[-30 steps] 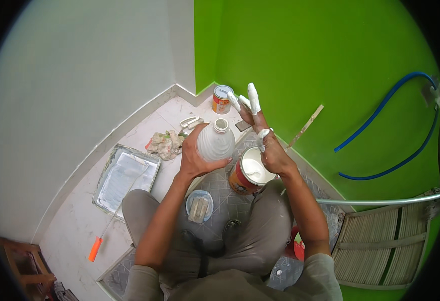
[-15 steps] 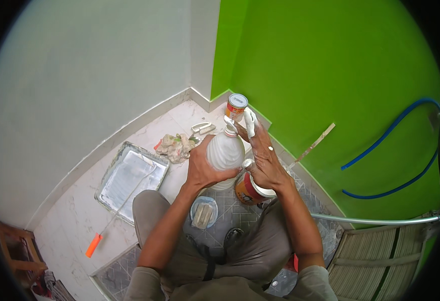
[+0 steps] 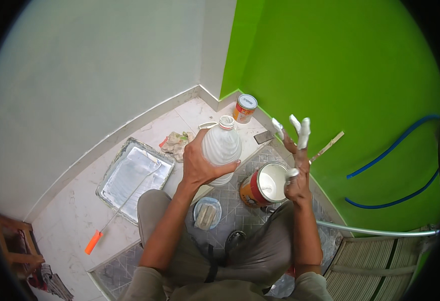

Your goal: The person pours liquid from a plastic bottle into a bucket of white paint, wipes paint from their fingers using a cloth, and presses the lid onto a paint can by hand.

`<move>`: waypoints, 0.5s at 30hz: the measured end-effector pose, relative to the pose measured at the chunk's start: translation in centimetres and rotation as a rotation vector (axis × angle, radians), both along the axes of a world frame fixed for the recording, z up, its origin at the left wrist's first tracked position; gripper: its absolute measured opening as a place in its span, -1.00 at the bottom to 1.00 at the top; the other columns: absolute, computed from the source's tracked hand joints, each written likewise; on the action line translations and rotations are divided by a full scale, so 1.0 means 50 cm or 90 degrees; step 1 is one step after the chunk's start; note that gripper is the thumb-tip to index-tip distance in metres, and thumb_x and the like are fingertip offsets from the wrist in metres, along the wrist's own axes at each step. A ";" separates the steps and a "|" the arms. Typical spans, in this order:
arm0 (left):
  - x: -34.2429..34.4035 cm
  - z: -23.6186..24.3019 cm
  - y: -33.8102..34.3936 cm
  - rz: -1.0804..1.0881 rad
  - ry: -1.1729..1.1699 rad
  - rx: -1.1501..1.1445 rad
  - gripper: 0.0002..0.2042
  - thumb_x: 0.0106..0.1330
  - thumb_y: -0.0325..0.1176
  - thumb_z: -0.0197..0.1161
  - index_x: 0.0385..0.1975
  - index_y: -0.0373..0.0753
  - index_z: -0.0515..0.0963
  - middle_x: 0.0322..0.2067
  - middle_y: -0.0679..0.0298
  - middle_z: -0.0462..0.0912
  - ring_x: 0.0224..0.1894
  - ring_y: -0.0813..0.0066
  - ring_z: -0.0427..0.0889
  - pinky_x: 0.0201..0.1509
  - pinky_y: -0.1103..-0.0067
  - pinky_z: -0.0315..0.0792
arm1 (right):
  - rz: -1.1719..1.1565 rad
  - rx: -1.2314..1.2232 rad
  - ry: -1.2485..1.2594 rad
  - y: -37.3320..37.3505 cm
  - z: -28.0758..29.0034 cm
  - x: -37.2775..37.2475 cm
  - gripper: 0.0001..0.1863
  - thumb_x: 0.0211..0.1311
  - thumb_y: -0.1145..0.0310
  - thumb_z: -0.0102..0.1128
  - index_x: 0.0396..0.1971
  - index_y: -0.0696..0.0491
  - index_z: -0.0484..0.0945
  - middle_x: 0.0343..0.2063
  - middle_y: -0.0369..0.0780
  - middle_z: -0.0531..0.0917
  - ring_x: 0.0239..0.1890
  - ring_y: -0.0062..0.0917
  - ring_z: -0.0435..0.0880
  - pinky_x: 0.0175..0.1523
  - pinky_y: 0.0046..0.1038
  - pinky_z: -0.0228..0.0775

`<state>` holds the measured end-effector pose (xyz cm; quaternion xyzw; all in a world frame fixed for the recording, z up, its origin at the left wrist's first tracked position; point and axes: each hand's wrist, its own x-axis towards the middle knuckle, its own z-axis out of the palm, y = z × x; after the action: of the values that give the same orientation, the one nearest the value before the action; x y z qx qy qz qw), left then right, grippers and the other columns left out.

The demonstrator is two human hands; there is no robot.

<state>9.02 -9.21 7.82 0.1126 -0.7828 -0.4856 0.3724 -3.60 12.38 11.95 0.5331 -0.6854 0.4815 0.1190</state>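
My left hand (image 3: pixel 199 164) grips a clear plastic bottle (image 3: pixel 221 148) with no cap, held upright above the floor. My right hand (image 3: pixel 295 165) is raised beside it with the fingers spread and the fingertips coated in white paint; it holds nothing. Just below and between the hands stands an open paint can (image 3: pixel 263 186) with a red and orange side and white paint inside. I am crouching, knees under my forearms.
A paint tray (image 3: pixel 113 179) holds a roller with an orange handle (image 3: pixel 93 242). A round lid with a brush (image 3: pixel 207 213), a crumpled rag (image 3: pixel 175 143), a second closed can (image 3: pixel 244 108), a stick (image 3: pixel 327 146) and blue hose (image 3: pixel 390 150) lie near the green wall.
The view has tilted up. My right hand has come off the bottle's neck and lifted with fingers spread. My left hand still holds the bottle.
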 end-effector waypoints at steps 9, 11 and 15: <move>0.004 -0.039 -0.010 -0.144 0.033 0.115 -0.22 -0.22 -0.10 0.65 0.07 -0.33 0.52 -0.13 0.11 0.75 -0.10 0.33 0.76 0.08 0.43 0.60 | 0.197 -0.185 -0.405 -0.034 -0.002 0.007 0.00 0.49 -0.31 -0.31 0.57 0.10 -0.41 0.38 0.11 0.39 0.53 -0.20 0.15 0.59 -0.14 -0.45; 0.003 -0.044 -0.005 -0.164 0.042 0.137 -0.22 -0.22 -0.11 0.64 0.07 -0.34 0.52 -0.12 0.13 0.74 -0.09 0.35 0.75 0.10 0.44 0.59 | 0.263 -0.168 -0.389 -0.042 -0.010 0.014 -0.14 0.60 -0.12 -0.36 0.57 0.15 -0.38 0.40 0.03 0.39 0.54 -0.25 0.15 0.59 -0.21 -0.32; 0.003 -0.050 0.005 -0.174 0.053 0.131 -0.18 -0.24 -0.11 0.64 0.08 -0.37 0.50 -0.11 0.14 0.72 -0.07 0.37 0.73 0.11 0.45 0.58 | 0.225 -0.017 -0.332 -0.061 -0.026 0.028 -0.11 0.59 -0.17 -0.40 0.56 0.17 -0.40 0.40 0.02 0.40 0.56 -0.21 0.08 0.59 -0.19 -0.33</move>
<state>9.17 -8.95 5.34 0.0223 -0.7211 -0.6132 0.3216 -2.19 9.34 10.65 0.5010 -0.5831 0.6241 -0.1396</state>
